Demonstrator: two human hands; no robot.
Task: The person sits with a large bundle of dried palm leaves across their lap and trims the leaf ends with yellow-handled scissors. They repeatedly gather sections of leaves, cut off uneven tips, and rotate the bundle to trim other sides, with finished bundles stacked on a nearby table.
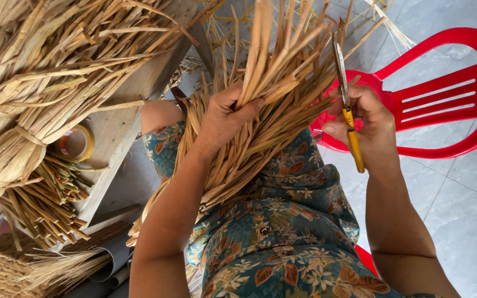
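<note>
Right then, the bundle of dried straw stalks (260, 116) lay slanted across the person's lap, its loose ends fanning upward past the top of the view and its lower end trailing down toward the left knee. The left hand (224, 118) had its fingers wrapped tight round the middle of the bundle, thumb pressed over the front stalks. The right hand (365, 124) was closed on a pair of yellow-handled scissors (346, 94), blades pointing up and lying just beside the right edge of the straw; whether the blades stood apart or together I could not tell.

To my eye this was the trimming step: stray ends being clipped while the bundle was held firm. The next cut would call for the left grip to stay steady and the blades to be brought against 1 protruding stalk without nicking the fingers.

Behind the right hand stood a red plastic chair (443, 94) on a grey tiled floor (459, 209). At the left, tied straw sheaves (34, 83) rested on a wooden bench (111, 138) beside a roll of tape (75, 143), with a woven mat (1, 265) below.
</note>
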